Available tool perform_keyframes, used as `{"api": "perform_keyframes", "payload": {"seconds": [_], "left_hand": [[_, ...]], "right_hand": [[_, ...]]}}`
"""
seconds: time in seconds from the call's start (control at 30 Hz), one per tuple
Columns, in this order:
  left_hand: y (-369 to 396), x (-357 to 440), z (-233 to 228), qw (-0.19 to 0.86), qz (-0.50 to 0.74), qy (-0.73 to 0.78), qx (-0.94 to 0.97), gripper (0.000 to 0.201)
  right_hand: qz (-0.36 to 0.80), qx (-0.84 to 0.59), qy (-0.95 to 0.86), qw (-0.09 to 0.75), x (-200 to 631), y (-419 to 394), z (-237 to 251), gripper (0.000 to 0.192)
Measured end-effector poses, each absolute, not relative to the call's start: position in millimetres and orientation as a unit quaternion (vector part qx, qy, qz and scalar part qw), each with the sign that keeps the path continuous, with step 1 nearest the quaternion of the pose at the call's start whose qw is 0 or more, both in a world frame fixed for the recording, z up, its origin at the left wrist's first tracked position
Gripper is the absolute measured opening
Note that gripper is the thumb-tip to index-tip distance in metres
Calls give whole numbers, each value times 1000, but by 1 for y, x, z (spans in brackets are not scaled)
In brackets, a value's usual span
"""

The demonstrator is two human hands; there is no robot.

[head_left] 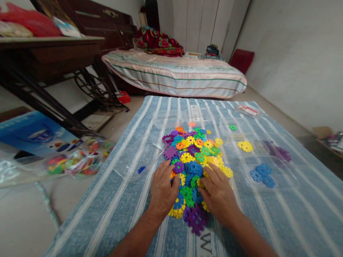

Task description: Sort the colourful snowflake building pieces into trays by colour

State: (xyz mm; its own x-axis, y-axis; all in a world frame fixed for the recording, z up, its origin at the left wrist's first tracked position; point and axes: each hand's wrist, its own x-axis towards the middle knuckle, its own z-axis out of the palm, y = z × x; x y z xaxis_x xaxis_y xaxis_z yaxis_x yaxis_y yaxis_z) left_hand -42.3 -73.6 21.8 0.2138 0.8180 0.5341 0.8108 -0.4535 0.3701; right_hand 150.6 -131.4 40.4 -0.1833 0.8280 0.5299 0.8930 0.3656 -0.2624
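A heap of flat, gear-shaped plastic pieces point(193, 157) in purple, yellow, green, blue and orange lies on a blue-and-white striped cloth point(268, 221). My left hand point(162, 189) rests palm down on the heap's near left edge, fingers spread over blue and yellow pieces. My right hand point(218, 194) lies palm down on the near right edge, fingertips among yellow and green pieces. Neither hand visibly grips a piece. To the right, clear trays hold sorted pieces: blue ones point(262, 175), yellow ones point(245, 145), purple ones point(280, 152), one green piece point(232, 127).
A clear tray with one blue piece point(141, 169) sits left of the heap. Plastic bags of coloured pieces point(77, 162) lie on the floor at left. A dark sewing-machine table point(48, 60) stands at left, a striped mattress point(177, 73) behind.
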Motion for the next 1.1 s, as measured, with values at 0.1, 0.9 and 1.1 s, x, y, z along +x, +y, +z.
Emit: {"api": "perform_keyframes", "payload": {"seconds": [0.1, 0.9, 1.1], "left_hand": [[-74, -43, 22, 2, 346, 515, 784, 22], [-74, -41, 28, 25, 368, 488, 791, 15], [-74, -40, 29, 38, 371, 486, 790, 13]], "right_hand": [[-62, -557, -759, 331, 149, -130, 40, 13], [-171, -587, -691, 386, 234, -93, 66, 10], [-55, -508, -787, 345, 161, -111, 54, 19]]}}
